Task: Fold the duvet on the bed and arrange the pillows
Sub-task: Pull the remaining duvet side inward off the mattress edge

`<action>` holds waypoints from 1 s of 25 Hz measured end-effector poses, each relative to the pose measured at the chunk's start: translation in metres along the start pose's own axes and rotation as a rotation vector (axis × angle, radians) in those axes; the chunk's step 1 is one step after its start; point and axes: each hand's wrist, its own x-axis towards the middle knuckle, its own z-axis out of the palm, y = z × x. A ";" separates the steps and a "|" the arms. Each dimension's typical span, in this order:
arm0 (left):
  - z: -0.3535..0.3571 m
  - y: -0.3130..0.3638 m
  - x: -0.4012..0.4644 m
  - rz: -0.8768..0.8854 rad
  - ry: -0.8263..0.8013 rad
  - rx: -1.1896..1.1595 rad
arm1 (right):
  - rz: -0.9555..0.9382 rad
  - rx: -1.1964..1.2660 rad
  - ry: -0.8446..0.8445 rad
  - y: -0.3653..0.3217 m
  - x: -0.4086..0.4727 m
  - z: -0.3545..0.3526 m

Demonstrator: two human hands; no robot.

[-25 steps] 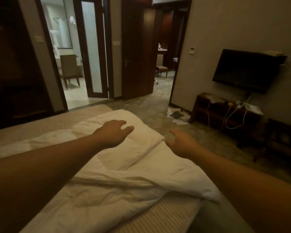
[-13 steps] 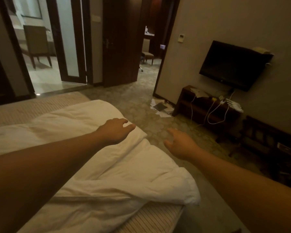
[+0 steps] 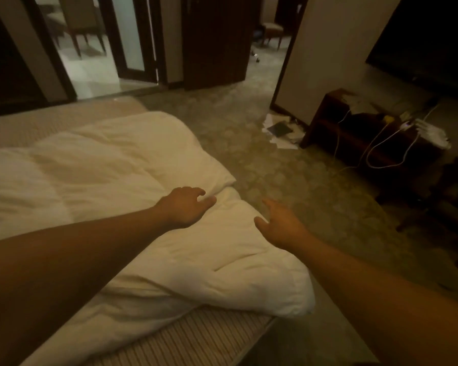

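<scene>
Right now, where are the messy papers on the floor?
In the head view, the papers lie on the carpet right of centre, beside the left end of the dark wooden cabinet, beyond the duvet.

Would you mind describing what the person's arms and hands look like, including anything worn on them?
Both forearms are bare as far as the frame shows, with no sleeves in view. The left hand and right hand show no gloves, watch or rings.

The duvet [image 3: 132, 180] lay on the bed [image 3: 201, 336] before you, its corner overhanging the edge. Papers [image 3: 280, 130] lay on the floor beyond, left of the cabinet [image 3: 360, 138].
</scene>
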 end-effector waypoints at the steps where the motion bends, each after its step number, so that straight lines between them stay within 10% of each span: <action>1: 0.019 0.007 0.007 -0.049 -0.010 -0.016 | -0.013 0.010 -0.040 0.021 0.009 0.009; 12: 0.235 0.072 0.017 -0.435 -0.267 -0.199 | -0.057 -0.068 -0.418 0.208 0.029 0.108; 19: 0.308 0.073 0.022 -0.725 -0.130 -0.460 | -0.110 -0.190 -0.576 0.254 0.024 0.193; 25: 0.353 0.058 0.017 -0.743 0.059 -0.489 | -0.181 -0.353 -0.367 0.251 0.036 0.237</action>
